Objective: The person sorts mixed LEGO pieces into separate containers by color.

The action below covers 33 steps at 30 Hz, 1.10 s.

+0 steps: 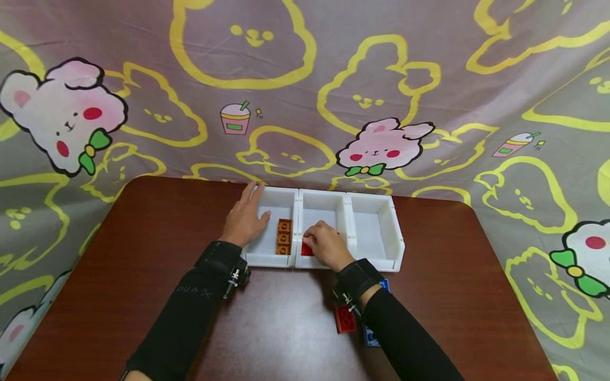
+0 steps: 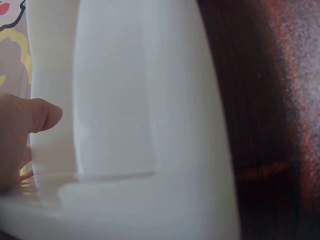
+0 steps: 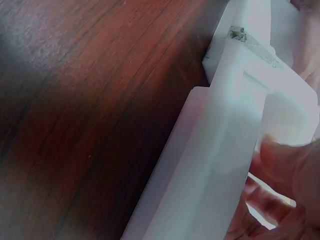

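Three white bins stand joined in a row at the back of the table. My left hand [image 1: 246, 216] lies over the outer side of the left bin [image 1: 271, 196], fingers stretched forward; its thumb [image 2: 47, 114] shows in the left wrist view. Three orange bricks [image 1: 284, 237] line that bin's right wall. Inside the middle bin [image 1: 323, 199], my right hand [image 1: 329, 244] has its fingers curled and pinches a red brick [image 1: 306, 249] low at the front left. The hand hides most of the red in there. In the right wrist view, the right thumb [image 3: 280, 162] is behind the bin's front wall.
The right bin [image 1: 371, 230] holds no bricks. Near the right forearm, a red brick [image 1: 345, 319] and blue bricks [image 1: 370, 337] lie on the brown table [image 1: 271, 328], partly under the sleeve. A patterned cloth [image 1: 286, 111] hangs right behind the bins.
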{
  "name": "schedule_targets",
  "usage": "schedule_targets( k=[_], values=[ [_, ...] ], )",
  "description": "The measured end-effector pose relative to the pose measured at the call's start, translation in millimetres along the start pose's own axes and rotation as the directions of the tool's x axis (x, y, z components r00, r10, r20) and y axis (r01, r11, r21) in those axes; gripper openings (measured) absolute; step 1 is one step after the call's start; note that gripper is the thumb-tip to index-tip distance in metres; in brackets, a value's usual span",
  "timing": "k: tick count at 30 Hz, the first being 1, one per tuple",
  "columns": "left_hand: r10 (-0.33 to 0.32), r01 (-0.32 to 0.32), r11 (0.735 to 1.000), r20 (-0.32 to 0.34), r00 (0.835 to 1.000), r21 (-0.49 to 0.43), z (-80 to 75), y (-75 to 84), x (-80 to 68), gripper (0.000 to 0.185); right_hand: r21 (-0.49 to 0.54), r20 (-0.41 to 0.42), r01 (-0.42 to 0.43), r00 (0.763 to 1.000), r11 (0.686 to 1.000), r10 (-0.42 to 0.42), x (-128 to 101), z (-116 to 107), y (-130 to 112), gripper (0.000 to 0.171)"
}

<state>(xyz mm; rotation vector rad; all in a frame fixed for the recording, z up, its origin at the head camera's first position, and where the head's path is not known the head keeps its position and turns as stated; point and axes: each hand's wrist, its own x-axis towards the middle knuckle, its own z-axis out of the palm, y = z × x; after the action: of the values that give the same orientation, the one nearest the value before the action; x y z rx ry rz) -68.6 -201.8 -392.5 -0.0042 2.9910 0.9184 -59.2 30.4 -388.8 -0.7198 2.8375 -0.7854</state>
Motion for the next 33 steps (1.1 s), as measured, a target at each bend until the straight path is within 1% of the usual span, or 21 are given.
schedule_targets(
  k=[4, 8, 10, 13, 16, 18, 20, 23, 27, 28, 30, 33],
  values=[
    [-0.003, 0.003, 1.0, -0.005, 1.0, -0.004, 1.0, -0.7, 0.0, 0.075, -0.031, 0.088, 0.019, 0.996, 0.999, -0.017, -1.3, 1.6, 2.1, 0.02],
    [-0.003, 0.003, 1.0, -0.006, 1.0, 0.0, 1.2, -1.3, 0.3, 0.075, -0.029, 0.117, 0.021, 0.993, 0.999, -0.017, -4.7, 0.6, 2.1, 0.024],
    [-0.006, 0.006, 1.0, -0.004, 1.0, 0.004, 0.9, -1.2, 0.1, 0.076, -0.015, 0.102, 0.034, 0.994, 0.999, -0.033, -7.0, -1.3, 1.7, 0.025],
    [-0.01, 0.01, 1.0, -0.008, 1.0, 0.004, 0.3, -0.6, 0.0, 0.076, 0.006, 0.039, 0.078, 0.996, 0.997, -0.078, -14.1, -7.7, -0.3, 0.024],
    [-0.005, 0.005, 1.0, -0.015, 1.0, 0.004, 0.4, -0.8, 0.7, 0.075, 0.024, -0.011, 0.093, 0.996, 0.995, -0.093, -29.3, -17.5, -3.4, 0.019],
    [0.0, 0.0, 1.0, -0.02, 1.0, 0.001, 1.2, -1.2, 1.4, 0.075, 0.017, -0.005, 0.073, 0.997, 0.997, -0.073, -44.4, -24.7, -5.4, 0.017],
    [0.002, -0.002, 1.0, -0.021, 1.0, -0.002, 2.3, -1.4, 1.6, 0.075, -0.014, 0.028, 0.033, 0.999, 0.999, -0.033, -62.9, -31.0, -7.4, 0.017],
    [-0.001, 0.001, 1.0, -0.017, 1.0, -0.001, 2.2, -1.2, 2.0, 0.075, -0.12, 0.052, -0.003, 0.999, 0.993, 0.009, -90.8, -34.7, -8.9, 0.023],
    [-0.002, 0.002, 1.0, -0.008, 1.0, 0.007, 1.9, -1.3, 2.4, 0.076, -0.297, 0.029, -0.022, 0.999, 0.955, 0.032, -121.4, -27.2, -7.4, 0.034],
    [0.0, 0.0, 1.0, -0.007, 1.0, 0.009, 2.0, -1.3, 2.3, 0.076, -0.324, 0.022, -0.029, 0.999, 0.946, 0.038, -127.1, -24.0, -7.2, 0.037],
    [0.002, -0.002, 1.0, -0.006, 1.0, 0.011, 2.4, -1.5, 2.2, 0.076, -0.352, 0.025, -0.042, 0.998, 0.935, 0.054, -135.5, -17.0, -7.1, 0.041],
    [-0.001, 0.001, 1.0, -0.003, 1.0, 0.013, 3.4, -1.3, 1.8, 0.076, -0.35, 0.046, -0.044, 0.997, 0.936, 0.064, -142.6, -7.8, -7.7, 0.044]
  ],
)
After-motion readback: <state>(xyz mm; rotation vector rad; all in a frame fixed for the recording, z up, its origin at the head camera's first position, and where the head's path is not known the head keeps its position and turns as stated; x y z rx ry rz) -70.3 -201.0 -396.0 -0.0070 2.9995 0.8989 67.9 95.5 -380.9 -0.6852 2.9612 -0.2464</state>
